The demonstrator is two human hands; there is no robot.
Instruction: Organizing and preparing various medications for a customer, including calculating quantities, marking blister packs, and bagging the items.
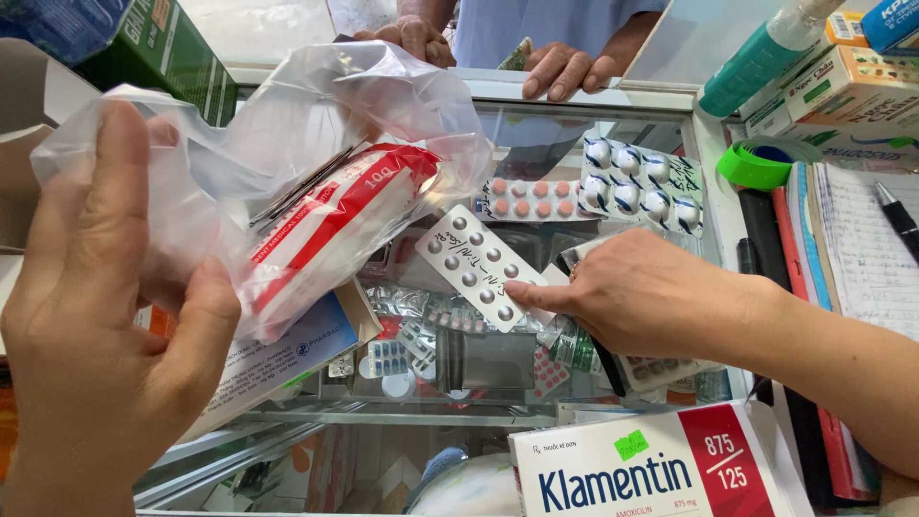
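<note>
My left hand [105, 325] grips a clear plastic bag [287, 124] at the left, above a glass counter [536, 124]. Inside the bag lies a white and red packet [335, 230]. My right hand [641, 297] rests on the counter at the right and pinches a silver blister strip of small round tablets [474, 263], which tilts toward the bag's mouth. Beside it lie a strip of orange tablets [531, 199] and a sheet of white and blue capsules [637, 182].
Another person's two hands [565, 67] rest on the counter's far edge. A white and red medicine box [651, 469] sits at the near edge. A green tape roll [761, 163], pens, a notebook [866, 249] and stacked boxes stand at the right. More boxes are at far left.
</note>
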